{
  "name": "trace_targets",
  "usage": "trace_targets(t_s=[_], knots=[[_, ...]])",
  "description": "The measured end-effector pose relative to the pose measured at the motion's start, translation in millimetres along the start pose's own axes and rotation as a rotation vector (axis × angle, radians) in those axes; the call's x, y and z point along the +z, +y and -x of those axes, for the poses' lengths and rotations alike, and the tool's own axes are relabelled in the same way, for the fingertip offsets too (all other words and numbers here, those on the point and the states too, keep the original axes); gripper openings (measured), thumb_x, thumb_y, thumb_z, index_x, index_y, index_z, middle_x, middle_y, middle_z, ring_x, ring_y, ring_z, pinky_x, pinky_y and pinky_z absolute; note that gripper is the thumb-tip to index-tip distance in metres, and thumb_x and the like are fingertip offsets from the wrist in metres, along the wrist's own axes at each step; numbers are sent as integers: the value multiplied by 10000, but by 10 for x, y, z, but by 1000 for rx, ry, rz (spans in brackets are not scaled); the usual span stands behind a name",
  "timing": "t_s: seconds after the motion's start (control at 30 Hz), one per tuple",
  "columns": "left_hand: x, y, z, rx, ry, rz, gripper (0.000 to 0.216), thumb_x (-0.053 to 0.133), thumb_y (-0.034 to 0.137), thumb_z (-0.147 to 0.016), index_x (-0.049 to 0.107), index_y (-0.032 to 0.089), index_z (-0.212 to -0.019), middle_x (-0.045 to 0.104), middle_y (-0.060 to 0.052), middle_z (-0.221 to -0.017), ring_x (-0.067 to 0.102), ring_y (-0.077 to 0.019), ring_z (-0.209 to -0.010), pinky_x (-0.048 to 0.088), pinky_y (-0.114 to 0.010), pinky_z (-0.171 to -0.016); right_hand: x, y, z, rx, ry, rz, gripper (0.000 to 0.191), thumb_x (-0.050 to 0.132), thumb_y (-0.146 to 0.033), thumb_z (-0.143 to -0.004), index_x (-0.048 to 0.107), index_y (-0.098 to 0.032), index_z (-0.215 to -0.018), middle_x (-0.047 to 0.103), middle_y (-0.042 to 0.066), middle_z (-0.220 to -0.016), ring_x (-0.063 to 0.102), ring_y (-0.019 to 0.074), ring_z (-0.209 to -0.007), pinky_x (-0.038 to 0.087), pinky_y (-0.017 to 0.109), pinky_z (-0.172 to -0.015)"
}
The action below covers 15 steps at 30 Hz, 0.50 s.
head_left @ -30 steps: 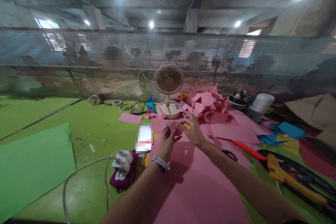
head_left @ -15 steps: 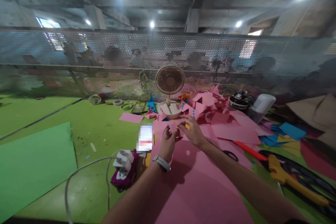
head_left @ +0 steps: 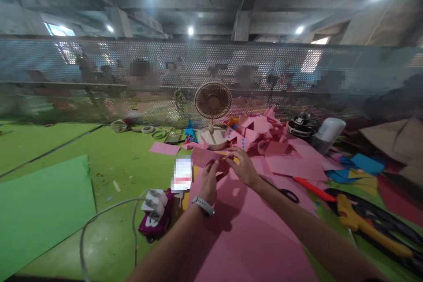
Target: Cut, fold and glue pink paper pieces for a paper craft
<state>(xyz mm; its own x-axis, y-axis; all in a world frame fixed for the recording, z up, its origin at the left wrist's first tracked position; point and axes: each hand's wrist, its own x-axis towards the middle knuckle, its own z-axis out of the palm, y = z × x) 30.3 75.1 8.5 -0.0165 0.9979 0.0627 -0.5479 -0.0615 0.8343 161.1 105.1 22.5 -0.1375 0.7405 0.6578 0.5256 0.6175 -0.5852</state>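
Note:
My left hand (head_left: 209, 181), with a pale band on its wrist, is closed on a folded piece of pink paper (head_left: 202, 158) that bears small yellow and blue dots. Fingers of my right hand (head_left: 243, 166) pinch together at the paper's right end; whether they grip the paper or a tiny dot on it is too small to tell. Both hands are above a large pink sheet (head_left: 254, 238). Just beyond them lies a heap of folded pink paper pieces (head_left: 257, 128), some with blue dots.
A small fan (head_left: 213, 101) stands behind the hands. Left of them lie a lit phone (head_left: 182, 174) and a purple power strip (head_left: 153, 224) with white plugs and a cable. To the right are a yellow-handled tool (head_left: 373, 229), black scissors (head_left: 290, 195) and a white-capped can (head_left: 330, 134).
The pink paper in my left hand has turned so that more of its dotted face shows on the left. My right hand stays close to its right end, fingers pinched.

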Motion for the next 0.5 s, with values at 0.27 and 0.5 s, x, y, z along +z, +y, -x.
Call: trace_targets(t_s=[0.27, 0.5], knots=[[-3, -3, 14, -14, -23, -43, 378, 643, 443, -726, 622, 192, -1009, 644, -80, -989, 606, -193, -857, 515, -363, -731, -4, -9, 17, 10, -12, -32, 99, 553, -271, -821, 618, -202, -794, 581, 70, -1017, 513, 188, -1010, 383, 361, -917], [6, -72, -24, -2, -13, 7, 380, 696, 408, -689, 652, 189, -996, 643, -84, -1054, 593, -195, -948, 466, -299, -802, -13, -36, 11, 35, 5, -81, 97, 545, -254, -814, 614, -198, -776, 598, 69, -988, 547, 184, -954, 422, 353, -869]])
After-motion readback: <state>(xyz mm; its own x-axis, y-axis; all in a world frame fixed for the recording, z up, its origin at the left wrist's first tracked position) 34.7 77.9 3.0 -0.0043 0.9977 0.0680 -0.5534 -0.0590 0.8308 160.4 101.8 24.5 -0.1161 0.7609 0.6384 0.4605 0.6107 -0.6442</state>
